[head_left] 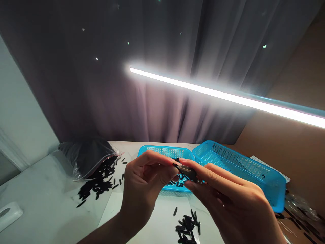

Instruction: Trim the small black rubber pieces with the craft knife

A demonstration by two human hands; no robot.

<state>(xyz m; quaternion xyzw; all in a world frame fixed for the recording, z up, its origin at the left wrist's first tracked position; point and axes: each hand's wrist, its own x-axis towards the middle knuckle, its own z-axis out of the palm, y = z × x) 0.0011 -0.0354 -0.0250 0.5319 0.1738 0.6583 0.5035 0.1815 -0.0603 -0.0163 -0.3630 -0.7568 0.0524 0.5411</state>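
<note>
In front of me, above the table, my left hand (143,179) and my right hand (233,193) meet over a small dark oblong piece (187,171) with a greyish sheen. Thumb and forefinger of my left hand pinch its left tip. The fingers of my right hand close round the other end and hide part of it. Its exact kind is too small to make out. Behind the hands, a small blue basket (152,148) holds several black slim pieces (180,179). More black slim pieces (186,225) lie heaped on a white sheet (162,210) below.
At the left, an opened clear zip bag (88,154) spills a pile of black pieces (101,181) onto the marble-patterned table (50,203). A larger blue basket (275,183) stands right. A bright tube light (228,96) crosses before a dark curtain (101,101). A white object (11,215) sits far left.
</note>
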